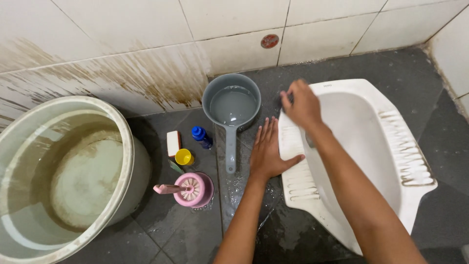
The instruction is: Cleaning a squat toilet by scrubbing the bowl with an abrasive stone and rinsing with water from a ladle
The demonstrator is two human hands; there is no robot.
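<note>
At the left edge of the dark grey tiled floor (195,239) stands a large round pale plastic tub (63,176), part full of murky water, close under the stained white wall tiles (122,68). Just right of it lie a small white and orange rectangular block (173,143), a yellow cap-shaped cup (184,157), a blue plastic bottle (201,137) on its side, and a pink round toilet brush in its pink holder (193,189). Next comes a grey plastic dipper with a long handle (231,110), holding water, its bowl near the wall and its handle pointing toward the person.

The left hand (267,151) is spread flat, fingers wide, palm on the wet floor with the thumb over the near left rim of the white ceramic squat toilet pan (361,127); it holds nothing and looks to be bracing. The right hand (303,103) is closed at the far left corner of the pan's rim, apparently around a small dark scrubber that is mostly hidden, so I cannot say exactly what it is.

The step in hand looks like scrubbing the pan's rim at that corner. The brown staining on the ribbed right footrest (408,156) suggests the next move calls for firm pressure, worked along the rim toward that side, with the braced hand shifting to keep balance.
</note>
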